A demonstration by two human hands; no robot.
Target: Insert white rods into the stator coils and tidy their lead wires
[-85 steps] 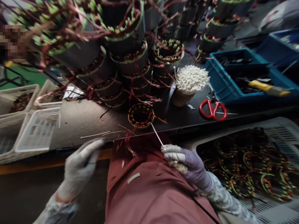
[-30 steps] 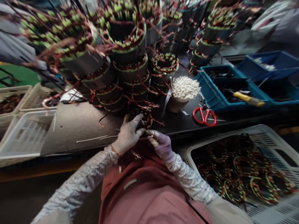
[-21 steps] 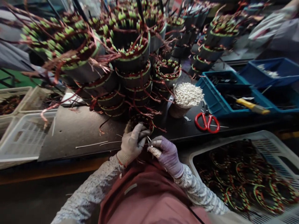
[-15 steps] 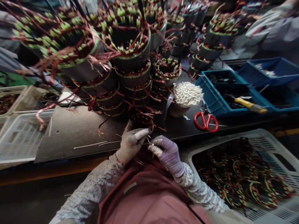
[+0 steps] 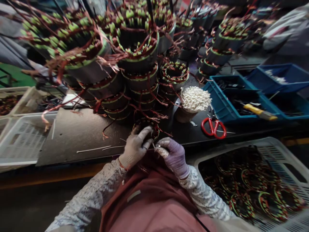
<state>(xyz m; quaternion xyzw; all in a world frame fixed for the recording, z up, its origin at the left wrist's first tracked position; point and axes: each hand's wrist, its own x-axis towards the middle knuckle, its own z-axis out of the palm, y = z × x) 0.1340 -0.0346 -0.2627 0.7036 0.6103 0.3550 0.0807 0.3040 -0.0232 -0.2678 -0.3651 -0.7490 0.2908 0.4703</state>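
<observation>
A small motor stator (image 5: 140, 123), a ring with dark red copper windings and wire ends sticking out, stands at the table's front edge. My left hand (image 5: 135, 146), in a pale glove, is closed on its near rim, thumb and fingers bent over it. Close by on the right, my right hand (image 5: 174, 157) wears a purple glove with whitish fingertips. Its thumb and forefinger pinch the end of a thin white cord (image 5: 154, 145) by the stator's near side. Fingers partly hide where the cord meets the ring.
Stacked stators (image 5: 140, 75) crowd the table behind. Right of them stand a bundle of white cords (image 5: 196, 98), red-handled scissors (image 5: 213, 128) and blue bins (image 5: 227, 96) with a yellow-handled tool (image 5: 260, 111). A crate (image 5: 272, 143) holds wound rings. A co-worker's gloved hand (image 5: 285, 29) shows top right.
My left fingers have shifted, bending further over the stator's rim. My right hand keeps its pinch, slightly nearer the ring. The view has moved slightly.
</observation>
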